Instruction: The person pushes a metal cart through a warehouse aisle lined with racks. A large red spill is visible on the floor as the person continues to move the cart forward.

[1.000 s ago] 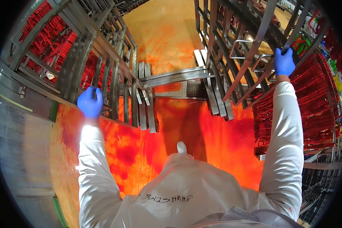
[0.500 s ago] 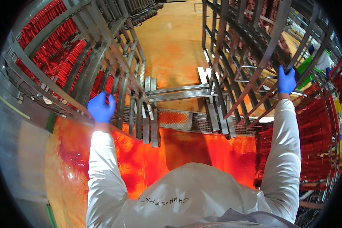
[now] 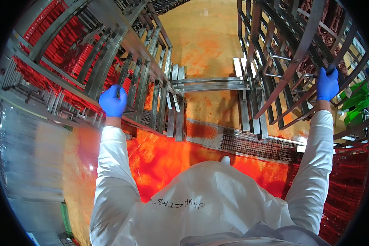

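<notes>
A tall metal rack stands in front of me, its slatted sides to left and right joined low down by crossbars. My left hand, in a blue glove, is closed on the near edge of its left side. On the right side, my right hand, gloved in blue too, has its fingers wrapped round a dark bar. Both arms reach forward in white sleeves. A bent metal handle sticks out from the rack's right side, left of my right hand.
Red links hang on racks at the left; more dark red rows lie at lower right. Green material is beyond my right hand. A drain grate crosses the wet, red-stained floor. Grey panel at left.
The rack has shifted forward across the drain grate, with both hands still on it. The view has moved, and a white shoe tip now shows beyond my apron.
</notes>
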